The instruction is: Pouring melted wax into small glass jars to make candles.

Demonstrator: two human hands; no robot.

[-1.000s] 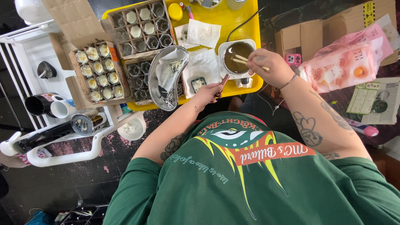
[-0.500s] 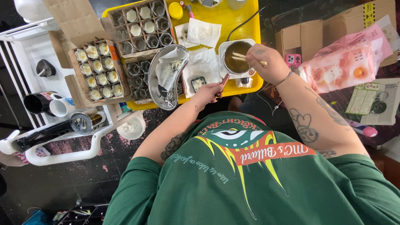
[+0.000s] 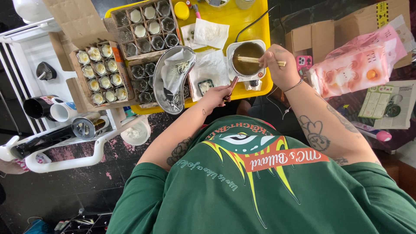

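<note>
Stirring, the right hand (image 3: 281, 65) pinched chopsticks (image 3: 253, 60), now angled deeper across the pot (image 3: 248, 58) than before. The left hand (image 3: 215, 95) stayed clenched round the handle (image 3: 232, 85), steadying the brown liquid.

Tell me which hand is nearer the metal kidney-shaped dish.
Left. The left hand grips the small pot's handle just right of the dish; the right hand holds chopsticks beyond the pot.

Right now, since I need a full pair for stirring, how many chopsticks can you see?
2 chopsticks: both lie side by side across the small pot, their ends in the right hand. More could be hidden elsewhere.
</note>
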